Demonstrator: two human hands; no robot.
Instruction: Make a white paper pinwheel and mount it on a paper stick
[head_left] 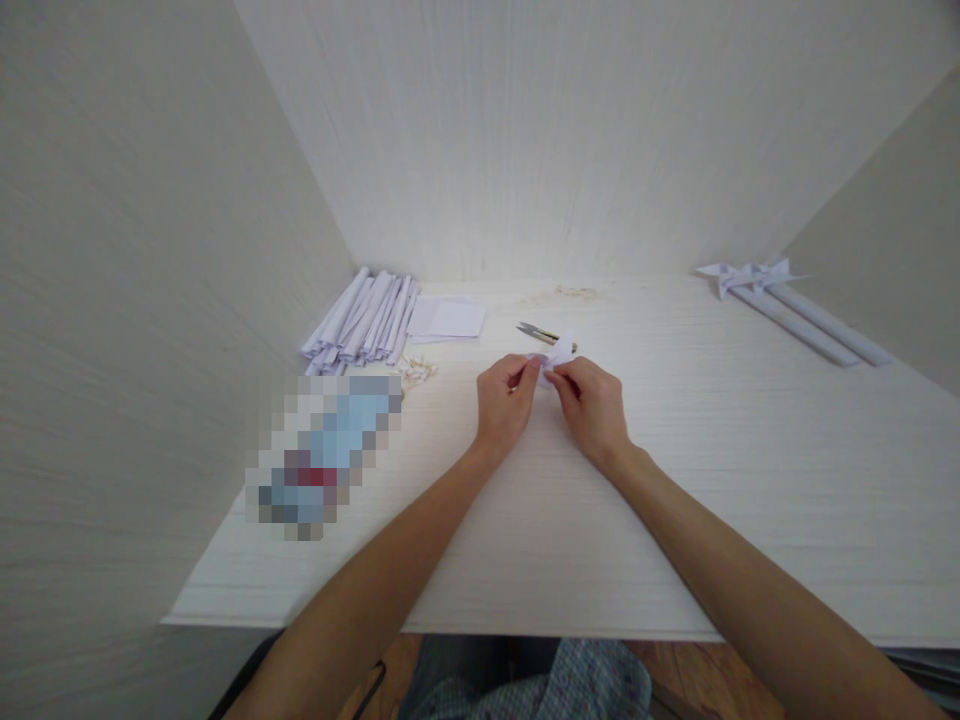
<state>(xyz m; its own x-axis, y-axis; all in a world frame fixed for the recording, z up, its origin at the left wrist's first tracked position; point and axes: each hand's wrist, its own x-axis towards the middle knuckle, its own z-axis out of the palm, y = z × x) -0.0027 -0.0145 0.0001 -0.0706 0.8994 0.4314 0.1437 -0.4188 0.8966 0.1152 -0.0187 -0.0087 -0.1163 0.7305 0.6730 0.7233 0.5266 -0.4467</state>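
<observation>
My left hand pinches a small white piece of paper over the middle of the table. From the other side, the fingers of my right hand are closed on the same paper. Its folds are mostly covered by my fingers. Just beyond my hands lies a pair of thread snips, blades pointing left, with part of the handle hidden behind the white paper.
At the back left stand a pile of rolled paper tubes and a stack of square white sheets. Small pale bits lie before them, near a blurred-out blue item. Two paper pinwheels on tubes rest at the back right.
</observation>
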